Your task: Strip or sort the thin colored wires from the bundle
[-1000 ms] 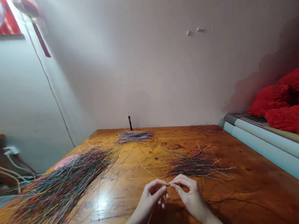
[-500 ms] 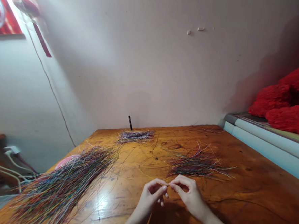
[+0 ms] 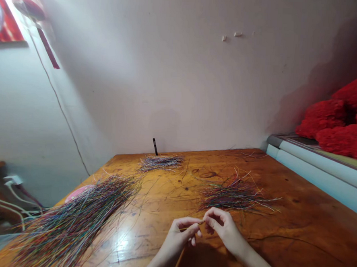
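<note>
My left hand (image 3: 180, 234) and my right hand (image 3: 224, 229) meet just above the wooden table (image 3: 296, 233), near its front edge. Both are closed in a pinch, fingertips nearly touching, on a thin yellowish strand (image 3: 191, 227) that runs between them. A loose heap of thin coloured strands (image 3: 233, 193) lies just beyond my right hand. A large fan of long multicoloured strands (image 3: 73, 219) spreads over the table's left side. A small greyish bundle (image 3: 161, 162) lies at the far edge.
A short dark stick (image 3: 155, 146) stands by the wall behind the small bundle. A pink round object (image 3: 77, 192) shows under the large fan. A pale blue ledge (image 3: 318, 170) with red fluffy material (image 3: 342, 119) borders the right. White cables (image 3: 8, 195) hang at the left.
My hands have shifted slightly. The left hand's fingers now lie lower and flatter, and the right hand's pinch sits a little farther right, with the strand showing between them.
</note>
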The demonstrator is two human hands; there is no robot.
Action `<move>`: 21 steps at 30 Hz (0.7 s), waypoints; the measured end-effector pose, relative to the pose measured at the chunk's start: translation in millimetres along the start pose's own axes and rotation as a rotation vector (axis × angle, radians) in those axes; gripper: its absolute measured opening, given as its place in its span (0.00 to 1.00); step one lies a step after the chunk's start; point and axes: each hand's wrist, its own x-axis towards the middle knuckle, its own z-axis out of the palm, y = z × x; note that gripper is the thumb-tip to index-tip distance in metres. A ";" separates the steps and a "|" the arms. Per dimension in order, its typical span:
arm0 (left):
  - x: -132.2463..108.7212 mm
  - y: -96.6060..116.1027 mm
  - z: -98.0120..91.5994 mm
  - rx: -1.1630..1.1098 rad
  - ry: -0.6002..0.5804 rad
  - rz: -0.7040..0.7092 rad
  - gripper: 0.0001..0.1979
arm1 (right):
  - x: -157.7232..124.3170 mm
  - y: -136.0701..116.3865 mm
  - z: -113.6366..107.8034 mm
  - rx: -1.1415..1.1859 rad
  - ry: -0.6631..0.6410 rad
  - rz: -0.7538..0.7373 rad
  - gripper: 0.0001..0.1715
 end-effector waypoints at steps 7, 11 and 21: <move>-0.9 -0.5 -0.7 -0.138 -0.048 -0.063 0.19 | -0.9 -5.4 0.8 0.071 -0.049 0.036 0.21; -0.2 1.6 -2.5 -0.151 -0.082 -0.078 0.19 | -1.5 -8.3 1.5 0.079 -0.066 0.045 0.21; -3.1 2.7 -1.6 0.003 -0.193 -0.102 0.17 | -1.8 -10.7 0.1 0.047 -0.112 0.052 0.22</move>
